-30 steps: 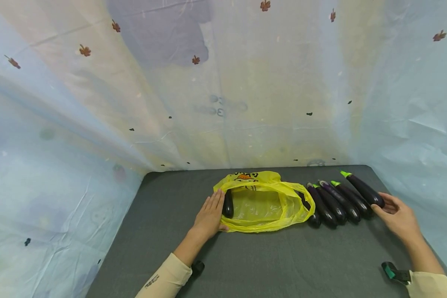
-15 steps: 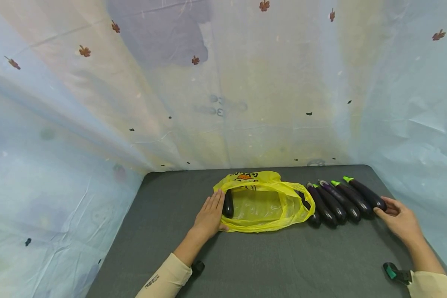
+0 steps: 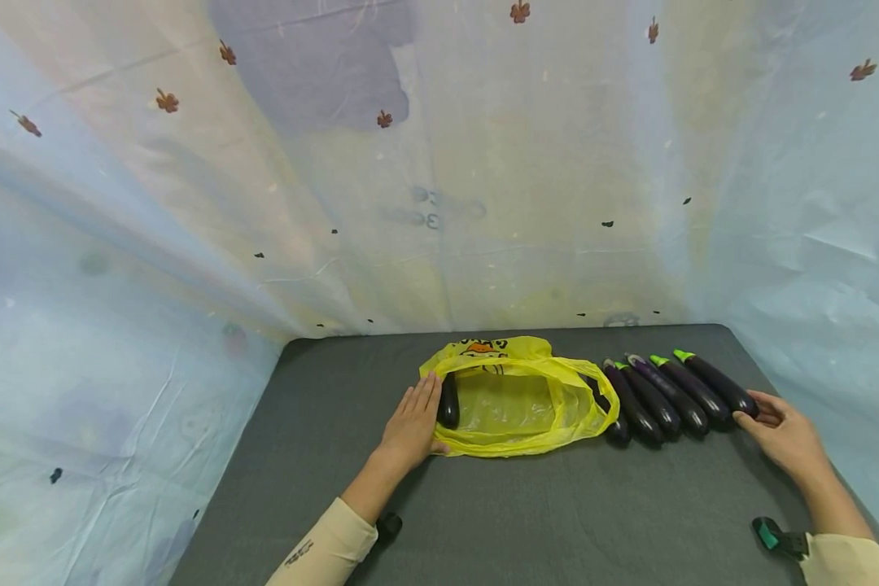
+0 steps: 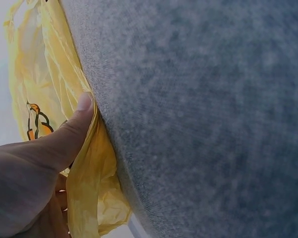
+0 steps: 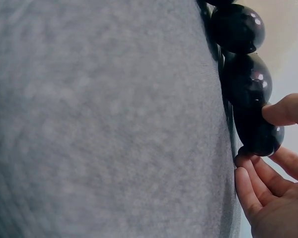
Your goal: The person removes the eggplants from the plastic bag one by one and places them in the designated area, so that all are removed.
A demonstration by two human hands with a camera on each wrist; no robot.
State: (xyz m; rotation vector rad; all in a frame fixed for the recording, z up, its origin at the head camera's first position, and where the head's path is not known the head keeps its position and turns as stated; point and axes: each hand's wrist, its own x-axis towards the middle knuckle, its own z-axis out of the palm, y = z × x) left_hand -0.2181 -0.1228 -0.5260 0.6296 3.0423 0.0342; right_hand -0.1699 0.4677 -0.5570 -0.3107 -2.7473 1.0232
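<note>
A yellow plastic bag (image 3: pixel 509 403) lies on its side with its mouth spread wide. Inside its left end shows a dark eggplant (image 3: pixel 448 403), its upper part covered by my left hand (image 3: pixel 410 423). That hand rests along the bag's left side with straight fingers, the thumb pressing at the near rim, as the left wrist view also shows. On the right, my right hand (image 3: pixel 785 427) pinches the rounded near end of the outermost eggplant (image 3: pixel 718 382) between thumb and fingers. This eggplant lies against a row of several more eggplants (image 3: pixel 677 399), green or purple stems pointing away.
A dark grey table (image 3: pixel 527 513) bears everything. The row's left eggplant (image 3: pixel 618 433) is partly covered by the bag's handle. A patterned plastic sheet (image 3: pixel 439 203) hangs behind and at both sides. A dark band with a green piece (image 3: pixel 767 535) is on the right wrist.
My right hand has brought the outermost eggplant down beside the row, its stem end moving slightly nearer. My left hand and the bag have stayed put.
</note>
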